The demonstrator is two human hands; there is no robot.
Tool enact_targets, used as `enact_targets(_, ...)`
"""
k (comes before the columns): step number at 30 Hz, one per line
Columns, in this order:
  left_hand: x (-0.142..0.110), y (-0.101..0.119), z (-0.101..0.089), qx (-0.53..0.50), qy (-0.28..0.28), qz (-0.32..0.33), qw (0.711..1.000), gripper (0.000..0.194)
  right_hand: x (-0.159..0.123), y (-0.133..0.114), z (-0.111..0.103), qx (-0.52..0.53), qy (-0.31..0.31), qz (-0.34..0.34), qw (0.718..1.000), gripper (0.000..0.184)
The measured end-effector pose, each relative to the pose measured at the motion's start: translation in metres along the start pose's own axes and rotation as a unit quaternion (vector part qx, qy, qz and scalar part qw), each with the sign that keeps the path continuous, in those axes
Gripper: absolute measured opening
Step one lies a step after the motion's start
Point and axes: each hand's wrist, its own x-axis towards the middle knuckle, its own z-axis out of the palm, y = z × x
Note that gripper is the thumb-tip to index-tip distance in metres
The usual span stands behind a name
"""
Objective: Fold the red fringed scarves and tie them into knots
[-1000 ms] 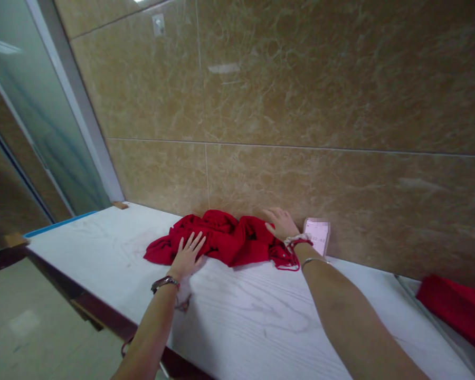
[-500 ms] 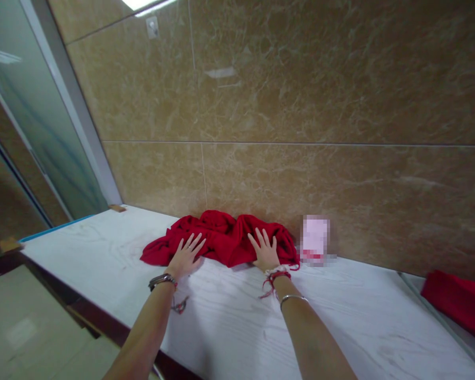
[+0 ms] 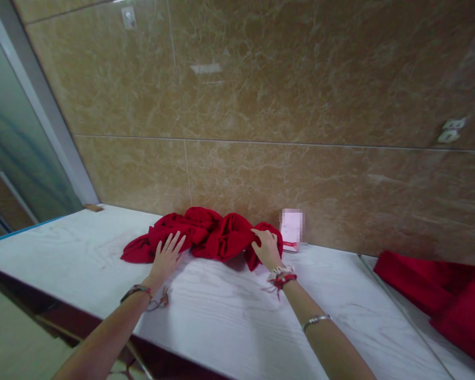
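Note:
A crumpled red cloth (image 3: 221,240) lies in a long heap on the white table (image 3: 217,306), close against the wall. My left hand (image 3: 167,257) rests on the front left part of the heap, palm down with fingers stretched out. On the right end, my right hand (image 3: 268,247) has its fingers curled around a fold of the same cloth. Bracelets circle both wrists. What kind of item the cloth is cannot be made out in its bunched state.
Right of the heap, a small pink-and-white item (image 3: 292,228), partly blurred out, leans at the wall. Another red cloth (image 3: 459,303) lies beyond a seam on the right. A marbled tile wall (image 3: 301,174) closes off the back, and a brown piece (image 3: 93,208) sits at the table's far left.
My right hand has gone from flat and spread to curled on the cloth, whose right end is more bunched. The view has turned right, showing more of the second red cloth.

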Motion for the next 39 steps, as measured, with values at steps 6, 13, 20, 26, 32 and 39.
enact_targets(6, 0.002, 0.067, -0.006, -0.091, 0.004, 0.037, 0.995, 0.048, -0.086, 0.07, -0.065, 0.121, 0.216, 0.012, 0.969, 0.026)
enact_targets(13, 0.016, 0.144, -0.014, -0.076, -0.163, 0.089, 0.98, 0.042, -0.145, 0.148, -0.092, 0.113, 0.355, 0.235, 0.898, 0.035)
enact_targets(20, 0.012, 0.138, -0.02, -0.056, -0.149, 0.023, 0.987, 0.044, -0.128, 0.11, -0.072, 0.131, 0.258, 0.07, 0.955, 0.039)
enact_targets(26, -0.003, 0.055, -0.031, -0.005, -0.037, -0.154, 0.987, 0.054, -0.075, 0.021, -0.064, 0.083, 0.222, -0.049, 0.97, 0.036)
enact_targets(32, -0.011, -0.012, -0.028, -0.047, -0.056, -0.377, 0.923, 0.072, -0.004, -0.05, 0.035, 0.051, -0.095, 0.032, 0.994, 0.067)
enact_targets(39, 0.013, -0.036, 0.003, -0.082, -0.13, -0.32, 0.935, 0.077, 0.035, -0.068, 0.141, 0.043, -0.15, 0.048, 0.987, 0.088)
